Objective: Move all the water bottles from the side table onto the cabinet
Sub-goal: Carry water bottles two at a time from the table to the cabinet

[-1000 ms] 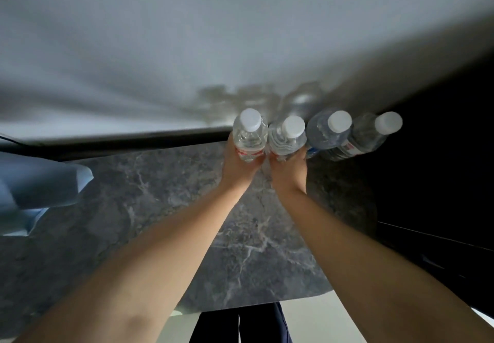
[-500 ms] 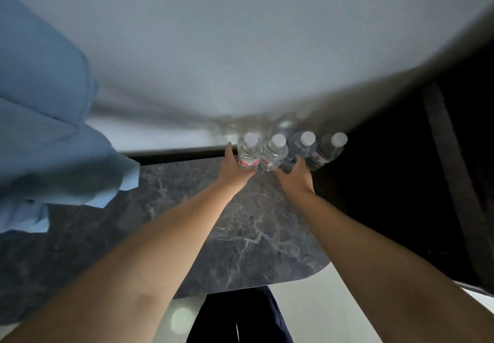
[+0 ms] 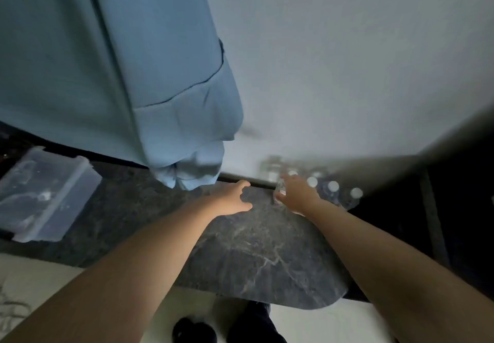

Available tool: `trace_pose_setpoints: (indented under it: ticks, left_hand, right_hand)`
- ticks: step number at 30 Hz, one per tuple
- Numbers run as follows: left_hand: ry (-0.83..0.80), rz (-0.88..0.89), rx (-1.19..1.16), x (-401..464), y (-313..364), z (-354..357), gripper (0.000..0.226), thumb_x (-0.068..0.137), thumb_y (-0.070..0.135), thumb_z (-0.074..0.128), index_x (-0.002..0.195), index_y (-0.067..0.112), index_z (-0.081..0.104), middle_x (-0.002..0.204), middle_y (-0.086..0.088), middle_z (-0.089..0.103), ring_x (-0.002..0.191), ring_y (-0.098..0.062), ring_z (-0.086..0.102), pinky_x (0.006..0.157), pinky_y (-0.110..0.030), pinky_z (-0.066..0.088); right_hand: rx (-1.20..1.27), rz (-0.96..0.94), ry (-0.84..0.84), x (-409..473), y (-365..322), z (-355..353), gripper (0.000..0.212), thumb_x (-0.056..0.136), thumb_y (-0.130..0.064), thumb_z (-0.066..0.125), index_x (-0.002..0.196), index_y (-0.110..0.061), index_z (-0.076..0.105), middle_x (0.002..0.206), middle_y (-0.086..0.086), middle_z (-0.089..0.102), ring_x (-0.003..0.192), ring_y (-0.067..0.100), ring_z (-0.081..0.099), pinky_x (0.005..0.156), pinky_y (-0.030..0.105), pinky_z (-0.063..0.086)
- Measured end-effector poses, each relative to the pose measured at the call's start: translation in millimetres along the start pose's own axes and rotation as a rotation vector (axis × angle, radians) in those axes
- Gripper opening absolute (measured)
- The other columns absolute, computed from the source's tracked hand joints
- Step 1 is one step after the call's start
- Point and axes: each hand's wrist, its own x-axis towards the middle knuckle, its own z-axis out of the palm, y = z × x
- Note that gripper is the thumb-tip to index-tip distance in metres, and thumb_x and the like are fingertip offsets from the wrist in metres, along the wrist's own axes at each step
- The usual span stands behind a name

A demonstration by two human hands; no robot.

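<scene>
Bare fingers on the left hand (image 3: 232, 197) were spread and held nothing. The right hand (image 3: 296, 195) touched the nearest of the water bottles (image 3: 332, 190); I could not tell if it gripped. Four white caps stood in a row at the back corner of the dark marble cabinet top (image 3: 262, 249), so the job looked nearly done. A blue cloth (image 3: 149, 75) hung close by, and a clear plastic box (image 3: 42, 193) sat far left.

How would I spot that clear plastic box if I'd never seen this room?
Start at the dark marbled countertop and follow it to its far left end, past the hanging blue garment. The clear plastic box lies there alone, flat and rectangular, unlike the round white-capped water bottles lined up at the right.
</scene>
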Motion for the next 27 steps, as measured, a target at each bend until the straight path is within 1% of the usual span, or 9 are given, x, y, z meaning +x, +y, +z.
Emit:
trace_pose_setpoints:
  ticks: [2, 4, 7, 8, 12, 15, 18, 23, 27]
  left_hand:
    - [0.046, -0.051, -0.020, -29, -27, -10, 0.072, 0.085, 0.047, 0.058, 0.147, 0.031, 0.025, 0.146, -0.001, 0.043, 0.118, -0.017, 0.053, 0.085, -0.027, 0.045]
    - [0.106, -0.094, -0.089, -62, -54, -20, 0.073, 0.084, 0.049, 0.060, 0.146, 0.031, 0.026, 0.143, 0.000, 0.044, 0.119, -0.019, 0.052, 0.089, -0.030, 0.047]
    - [0.244, -0.106, -0.153, -113, -100, -34, 0.065, 0.084, 0.043, 0.064, 0.141, 0.026, 0.037, 0.127, -0.001, 0.053, 0.112, -0.020, 0.057, 0.072, -0.020, 0.043]
    - [0.293, -0.110, -0.160, -130, -116, -37, 0.064, 0.084, 0.041, 0.065, 0.140, 0.024, 0.039, 0.123, -0.001, 0.054, 0.113, -0.022, 0.057, 0.072, -0.019, 0.043]
    - [0.386, -0.201, -0.189, -216, -200, -49, 0.072, 0.086, 0.043, 0.063, 0.147, 0.024, 0.029, 0.144, -0.003, 0.044, 0.123, -0.020, 0.051, 0.085, -0.025, 0.041]
    - [0.426, -0.293, -0.195, -286, -260, -57, 0.073, 0.088, 0.044, 0.061, 0.149, 0.022, 0.026, 0.142, -0.005, 0.047, 0.120, -0.022, 0.054, 0.089, -0.031, 0.047]
    - [0.561, -0.409, -0.214, -370, -324, -59, 0.070, 0.088, 0.038, 0.064, 0.146, 0.014, 0.032, 0.139, -0.009, 0.051, 0.121, -0.025, 0.053, 0.090, -0.032, 0.044]
    - [0.779, -0.605, -0.297, -496, -405, -46, 0.066, 0.086, 0.038, 0.065, 0.143, 0.014, 0.040, 0.137, -0.012, 0.054, 0.122, -0.026, 0.053, 0.093, -0.028, 0.040]
    - [0.895, -0.759, -0.413, -577, -451, -16, 0.066, 0.085, 0.046, 0.065, 0.141, 0.020, 0.041, 0.136, -0.010, 0.053, 0.121, -0.026, 0.052, 0.095, -0.033, 0.041]
  right_hand:
    - [-0.070, -0.075, -0.024, -5, -41, 0, 0.059, 0.097, -0.041, 0.052, 0.146, -0.012, 0.038, 0.146, 0.016, 0.044, 0.134, 0.034, 0.044, 0.108, 0.046, 0.041]
    - [-0.140, -0.154, -0.032, -13, -85, 6, 0.055, 0.097, -0.041, 0.051, 0.143, -0.012, 0.041, 0.143, 0.014, 0.045, 0.133, 0.033, 0.044, 0.107, 0.046, 0.041]
    - [-0.204, -0.255, -0.018, -29, -148, 17, 0.051, 0.096, -0.043, 0.049, 0.140, -0.016, 0.043, 0.139, 0.011, 0.047, 0.130, 0.031, 0.046, 0.103, 0.045, 0.042]
    - [-0.218, -0.280, -0.013, -36, -167, 22, 0.051, 0.097, -0.043, 0.048, 0.139, -0.016, 0.043, 0.139, 0.010, 0.048, 0.129, 0.031, 0.046, 0.102, 0.045, 0.041]
    - [-0.261, -0.380, -0.008, -70, -262, 48, 0.049, 0.098, -0.043, 0.047, 0.139, -0.017, 0.046, 0.141, 0.010, 0.049, 0.130, 0.031, 0.048, 0.103, 0.044, 0.041]
    - [-0.320, -0.503, 0.005, -94, -337, 73, 0.054, 0.097, -0.047, 0.047, 0.144, -0.018, 0.045, 0.147, 0.009, 0.046, 0.134, 0.030, 0.046, 0.108, 0.042, 0.041]
    - [-0.396, -0.674, -0.022, -132, -426, 105, 0.057, 0.099, -0.047, 0.044, 0.148, -0.019, 0.038, 0.154, 0.007, 0.040, 0.140, 0.029, 0.041, 0.113, 0.044, 0.038]
    - [-0.534, -0.967, -0.026, -189, -555, 158, 0.056, 0.099, -0.048, 0.044, 0.145, -0.016, 0.039, 0.148, 0.009, 0.044, 0.134, 0.030, 0.045, 0.110, 0.046, 0.038]
    - [-0.649, -1.132, -0.058, -231, -642, 202, 0.053, 0.098, -0.046, 0.046, 0.142, -0.014, 0.042, 0.143, 0.012, 0.046, 0.131, 0.033, 0.046, 0.107, 0.048, 0.041]
